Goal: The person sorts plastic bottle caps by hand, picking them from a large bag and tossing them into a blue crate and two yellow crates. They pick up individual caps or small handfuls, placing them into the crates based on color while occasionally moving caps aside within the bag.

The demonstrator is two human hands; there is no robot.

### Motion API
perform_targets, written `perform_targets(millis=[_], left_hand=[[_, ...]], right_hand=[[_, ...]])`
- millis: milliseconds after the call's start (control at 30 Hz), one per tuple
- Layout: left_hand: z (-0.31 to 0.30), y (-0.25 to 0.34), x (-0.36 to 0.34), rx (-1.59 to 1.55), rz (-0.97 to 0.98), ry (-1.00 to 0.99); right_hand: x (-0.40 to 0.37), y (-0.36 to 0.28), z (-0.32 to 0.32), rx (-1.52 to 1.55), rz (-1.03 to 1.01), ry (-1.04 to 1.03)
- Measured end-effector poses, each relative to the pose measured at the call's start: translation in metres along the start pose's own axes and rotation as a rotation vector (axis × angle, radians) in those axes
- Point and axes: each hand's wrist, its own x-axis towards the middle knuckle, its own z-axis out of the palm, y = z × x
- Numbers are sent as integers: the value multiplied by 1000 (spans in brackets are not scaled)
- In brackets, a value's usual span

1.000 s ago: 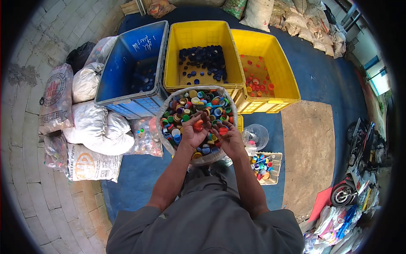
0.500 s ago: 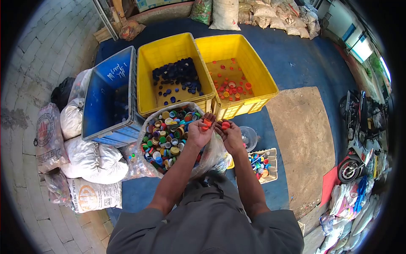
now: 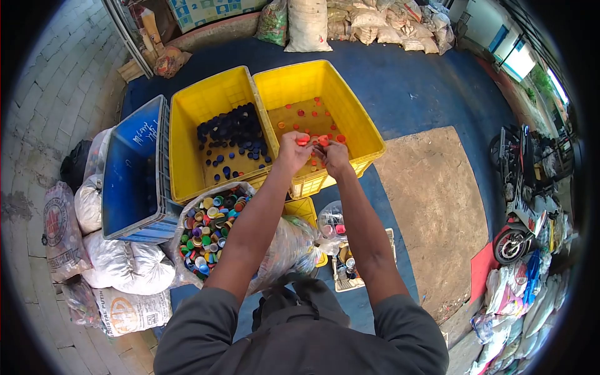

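Both my hands reach out over the right yellow crate (image 3: 353, 109), which has red and orange caps scattered on its bottom. My left hand (image 3: 291, 154) is closed on red bottle caps (image 3: 302, 139) near the crate's front left side. Just beside it, my right hand (image 3: 335, 156) has its fingers curled around red bottle caps (image 3: 323, 140). How many caps each hand holds is hard to make out. Below my left forearm, a big clear plastic sack (image 3: 290, 244) stands open, full of mixed-colour bottle caps (image 3: 209, 228).
Left of that crate is another yellow crate (image 3: 187, 125) with dark blue caps, then a blue crate (image 3: 128, 181). A clear round tub (image 3: 330, 219) and a cream basket (image 3: 350, 285) sit by my right forearm. White sacks (image 3: 128, 265) line the left; a motorcycle (image 3: 519, 212) stands right.
My hands have moved forward from above the mixed-cap sack to over the right yellow crate, carrying red caps. The view has shifted, so the crates appear lower and further left.
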Motion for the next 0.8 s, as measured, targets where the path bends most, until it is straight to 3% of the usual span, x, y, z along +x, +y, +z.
perform_targets(millis=[33,133,167,267,400,533,600,700,800], left_hand=[[5,7,4,-17,-21,-86],[37,16,-9,148,71,73],[29,20,-11,156,81,-87],[44,25,-49,138,73,-129],[9,36,-93,167,35,-80],[-26,72,-188,575,182,-3],[-61,91,-258,720,339,297],[-111,96,-319,817,489,542],[-154,77,-353,997,633,693]], right_hand=[[7,-11,3,-59,8,16],[15,-27,5,-90,-26,85],[15,-29,3,-58,-44,92],[4,-28,1,1,-59,109],[-38,1,-11,81,-22,49],[-98,42,-9,-65,29,122],[-135,73,3,-263,30,125],[-158,110,15,-500,-47,61],[-167,141,27,-901,-346,-52]])
